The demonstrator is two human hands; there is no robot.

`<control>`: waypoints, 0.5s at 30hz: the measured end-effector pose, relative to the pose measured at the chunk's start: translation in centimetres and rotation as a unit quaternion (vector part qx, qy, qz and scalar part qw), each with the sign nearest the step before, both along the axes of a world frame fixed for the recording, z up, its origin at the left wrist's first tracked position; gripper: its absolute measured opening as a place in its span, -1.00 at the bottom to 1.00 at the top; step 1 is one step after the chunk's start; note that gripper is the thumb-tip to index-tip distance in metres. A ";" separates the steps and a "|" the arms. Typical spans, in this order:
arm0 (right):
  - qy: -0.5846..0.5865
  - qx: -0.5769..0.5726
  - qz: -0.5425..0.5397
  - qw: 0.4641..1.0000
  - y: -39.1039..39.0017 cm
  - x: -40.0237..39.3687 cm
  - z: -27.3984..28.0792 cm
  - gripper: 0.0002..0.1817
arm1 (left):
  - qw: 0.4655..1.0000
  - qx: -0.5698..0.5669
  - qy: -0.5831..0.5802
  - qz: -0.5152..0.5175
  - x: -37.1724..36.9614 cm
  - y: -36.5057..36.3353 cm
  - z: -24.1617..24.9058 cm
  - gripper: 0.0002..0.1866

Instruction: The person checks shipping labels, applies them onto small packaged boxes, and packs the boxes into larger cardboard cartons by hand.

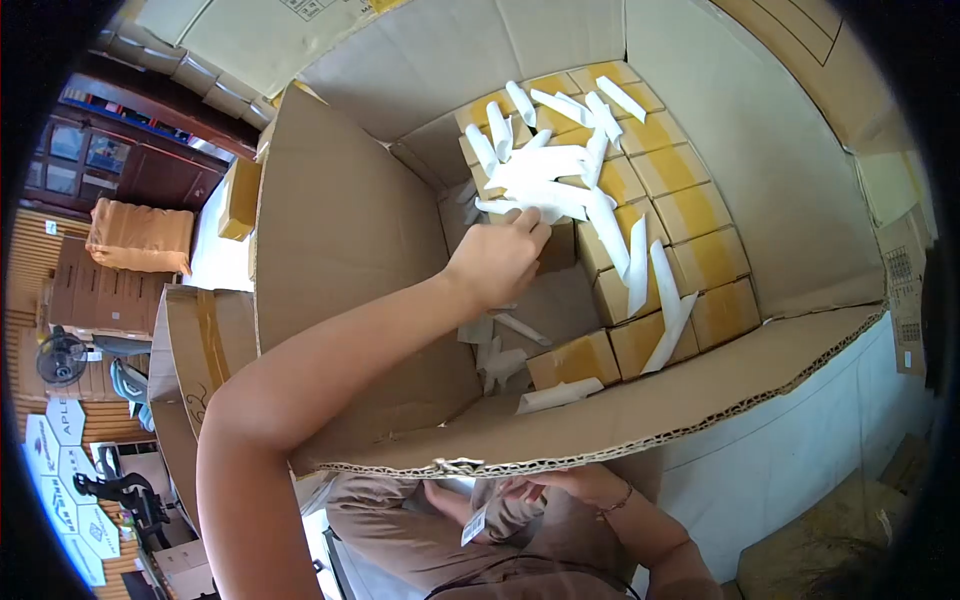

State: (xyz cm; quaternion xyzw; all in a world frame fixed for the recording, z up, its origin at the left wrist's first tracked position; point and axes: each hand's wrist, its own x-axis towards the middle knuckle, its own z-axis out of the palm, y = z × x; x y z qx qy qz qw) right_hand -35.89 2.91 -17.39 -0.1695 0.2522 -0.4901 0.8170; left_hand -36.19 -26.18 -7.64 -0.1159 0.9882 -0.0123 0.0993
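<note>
Inside a large open cardboard box [360, 230], my left hand [505, 250] reaches down from the left. Its fingers are pinched together on the edge of a pile of white curled paper pieces [545, 165]. The pile lies on rows of small brown boxes [685, 210] closed with yellowish tape. More curled pieces lie on the boxes nearer to me and in the gap beneath my left hand. My right hand [560, 482] is below the box's near edge, over my lap; its fingers are partly hidden, and what they hold, if anything, cannot be made out.
A second open carton [205, 345] stands at the left. Beyond it are a small taped box [240, 200], an orange cloth-covered object [142, 236] and a fan [62, 357]. A small white label [474, 527] shows near my legs. More cardboard surrounds the far and right sides.
</note>
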 end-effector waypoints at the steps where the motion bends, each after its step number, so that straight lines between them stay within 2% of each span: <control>1: 0.005 -0.002 -0.006 1.000 -0.1 -0.1 0.0 -0.78 | 0.999 0.019 0.045 0.006 0.2 0.6 0.1 -0.45; 3: 0.009 -0.007 -0.012 1.000 -0.1 -0.1 0.1 -0.78 | 0.995 0.036 0.088 0.012 0.1 0.6 0.1 -0.37; 5: 0.014 0.002 -0.039 0.999 -0.1 -0.2 0.2 -0.78 | 0.994 -0.080 0.067 0.033 -0.5 -0.3 -0.5 -0.18; 6: 0.014 0.001 -0.039 0.999 -0.1 -0.2 0.4 -0.78 | 0.994 -0.081 0.067 0.033 -0.2 -0.7 -1.0 -0.18; 8: 0.007 0.014 -0.044 0.999 -0.3 -0.2 0.9 -0.78 | 0.984 -0.013 0.086 0.154 0.6 -1.4 -1.7 -0.05; 9: 0.007 0.012 -0.044 0.999 -0.2 -0.2 0.7 -0.78 | 0.988 -0.017 0.060 0.139 1.3 -1.5 -2.3 0.03; 12: 0.008 -0.024 -0.026 0.999 -0.1 0.1 -0.4 -0.78 | 0.987 -0.082 0.097 0.098 2.0 -0.7 -3.7 0.07; 14: 0.038 -0.038 -0.007 0.999 -0.1 0.2 -0.9 -0.80 | 0.987 -0.062 0.119 0.090 1.8 0.1 -3.7 0.00; 15: 0.040 -0.038 -0.009 0.998 0.0 0.3 -1.0 -0.80 | 0.992 -0.029 0.093 0.082 1.6 0.7 -3.2 -0.05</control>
